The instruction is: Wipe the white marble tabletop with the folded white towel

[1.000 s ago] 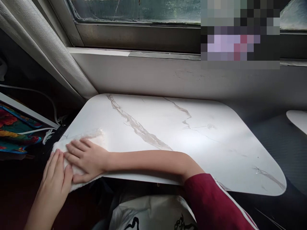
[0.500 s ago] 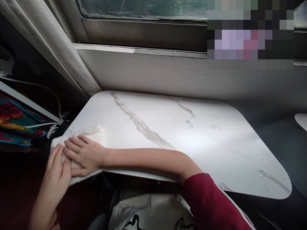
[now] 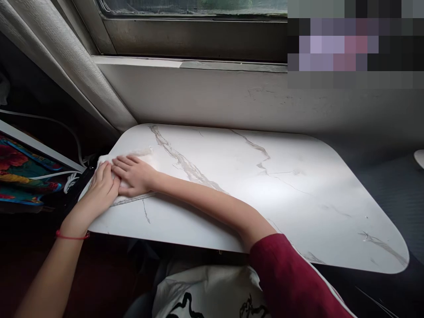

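A white fluffy cloth (image 3: 142, 155) lies flat on the left end of a white marble-patterned tabletop (image 3: 205, 225). My right hand (image 3: 135, 174) presses down on it, palm down with the fingers spread and pointing left. Beside it, my left hand (image 3: 105, 183) rests on the cloth's left part, fingers stretched out flat and nearly touching the right thumb. Both hands hide much of the cloth. A red bracelet (image 3: 72, 236) circles my left wrist, and a maroon sleeve (image 3: 294, 274) covers my right upper arm.
A window (image 3: 198, 9) and its sill run behind the table, with a pale curtain (image 3: 73, 62) at the left. Left of the table are white cables (image 3: 70, 181) and a flowered cloth (image 3: 23, 172). A white printed fabric (image 3: 212, 291) shows below the front edge.
Both hands have slid the cloth away from me and slightly right, from the table's front left corner toward the back. More of the tabletop's front left corner now shows.
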Tool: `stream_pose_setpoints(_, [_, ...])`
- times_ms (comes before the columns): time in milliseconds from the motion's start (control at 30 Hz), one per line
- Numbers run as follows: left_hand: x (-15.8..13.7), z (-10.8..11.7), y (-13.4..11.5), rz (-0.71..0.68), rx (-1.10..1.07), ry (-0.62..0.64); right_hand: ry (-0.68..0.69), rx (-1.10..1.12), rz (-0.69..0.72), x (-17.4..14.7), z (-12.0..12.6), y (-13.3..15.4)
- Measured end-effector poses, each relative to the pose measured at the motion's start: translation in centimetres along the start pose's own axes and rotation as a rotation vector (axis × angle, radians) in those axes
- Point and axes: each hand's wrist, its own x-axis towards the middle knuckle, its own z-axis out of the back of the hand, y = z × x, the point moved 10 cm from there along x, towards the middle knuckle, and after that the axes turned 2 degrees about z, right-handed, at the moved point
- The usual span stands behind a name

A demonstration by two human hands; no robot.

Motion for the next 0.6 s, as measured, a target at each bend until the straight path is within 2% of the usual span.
stream_pose_setpoints(133, [4.4,-1.0,-2.0,-0.133,0.043,-0.014,0.029,0.044,-0.062,-0.1,-0.2,-4.6])
stream_pose_setpoints(367, [12.1,-3.7,-5.2,-0.202,0.071,0.04,0.081,0.065,-0.193,-0.7,0.2,-12.3])
stream_pose_setpoints(600, [17.2,-5.4,-6.9,-0.284,0.044,0.027,0.073,0.028,-0.294,-1.7,1.1,-16.9])
